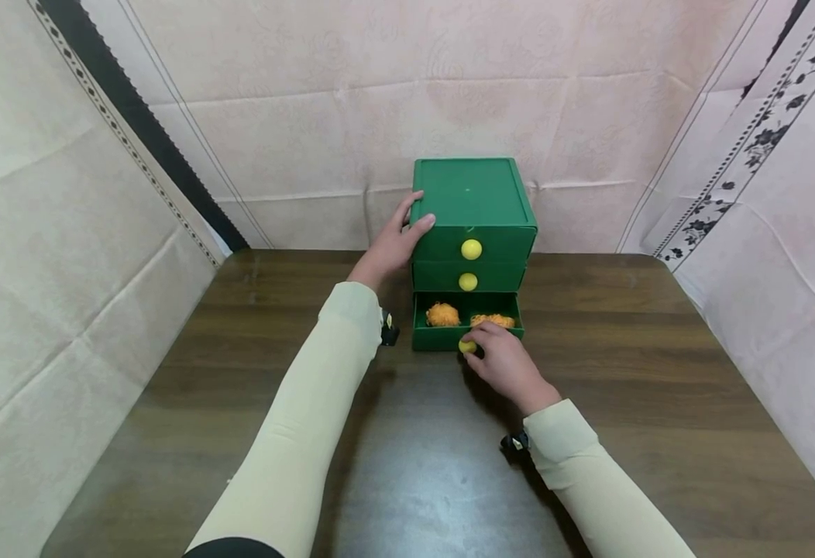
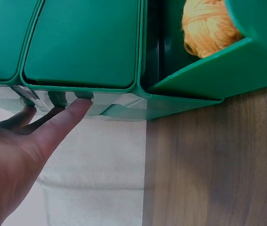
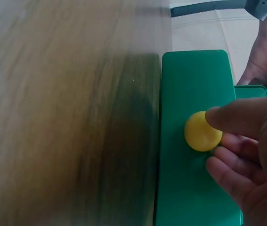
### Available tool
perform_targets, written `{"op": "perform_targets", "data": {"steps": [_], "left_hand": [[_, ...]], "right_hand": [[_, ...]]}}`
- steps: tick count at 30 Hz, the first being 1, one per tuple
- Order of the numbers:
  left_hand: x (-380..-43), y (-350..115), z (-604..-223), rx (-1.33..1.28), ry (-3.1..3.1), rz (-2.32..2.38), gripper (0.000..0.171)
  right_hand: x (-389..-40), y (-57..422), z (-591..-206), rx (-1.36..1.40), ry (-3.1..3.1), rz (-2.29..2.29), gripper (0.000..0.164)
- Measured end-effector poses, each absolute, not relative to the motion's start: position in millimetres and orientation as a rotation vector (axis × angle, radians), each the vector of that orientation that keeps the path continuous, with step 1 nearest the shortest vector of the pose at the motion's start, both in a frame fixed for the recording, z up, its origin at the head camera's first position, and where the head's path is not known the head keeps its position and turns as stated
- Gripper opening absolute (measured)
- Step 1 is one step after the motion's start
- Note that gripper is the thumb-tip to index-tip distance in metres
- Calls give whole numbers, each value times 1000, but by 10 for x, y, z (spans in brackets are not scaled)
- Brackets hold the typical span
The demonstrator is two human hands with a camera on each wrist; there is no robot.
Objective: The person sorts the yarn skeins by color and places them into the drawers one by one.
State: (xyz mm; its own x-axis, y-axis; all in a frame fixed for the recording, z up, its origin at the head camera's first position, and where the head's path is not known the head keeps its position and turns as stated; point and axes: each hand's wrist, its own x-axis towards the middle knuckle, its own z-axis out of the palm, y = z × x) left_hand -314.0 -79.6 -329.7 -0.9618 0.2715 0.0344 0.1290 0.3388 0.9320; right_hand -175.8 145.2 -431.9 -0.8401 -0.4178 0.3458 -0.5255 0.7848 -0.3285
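Note:
A green cabinet (image 1: 473, 194) of three stacked drawers stands on the table, each drawer with a round yellow knob. Its bottom drawer (image 1: 435, 339) is pulled out, and inside lie an orange yarn ball (image 1: 442, 314) on the left and a second orange bundle (image 1: 494, 318) on the right, partly hidden by fingers. My right hand (image 1: 505, 370) pinches the bottom drawer's yellow knob (image 3: 202, 132) between thumb and fingers. Against the cabinet's left side, my left hand (image 1: 395, 244) rests its extended fingertips (image 2: 82, 104), over strips of clear tape.
The cabinet stands at the far part of a dark brown wooden table (image 1: 421, 465). Pale cloth (image 1: 338, 139) hangs behind the table and along both sides. Above the open drawer, the middle drawer (image 1: 435, 276) and top drawer (image 1: 438, 245) are closed.

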Motion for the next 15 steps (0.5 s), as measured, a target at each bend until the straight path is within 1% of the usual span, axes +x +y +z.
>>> {"op": "perform_targets", "data": {"steps": [5,9,15], "left_hand": [[-3042,-794,-3171,360,2451,1668,65],[-2937,-790,-3063,367,2461,1634,65],[-2946,-786,-3065,366,2472,1629,65]], "right_hand": [[-1817,1404,-4327,672,-2712,630,15],[-1864,1379,-4318,639,-2722,642,15],[-1971,1368,-4320,601,-2742,659,16]]}}
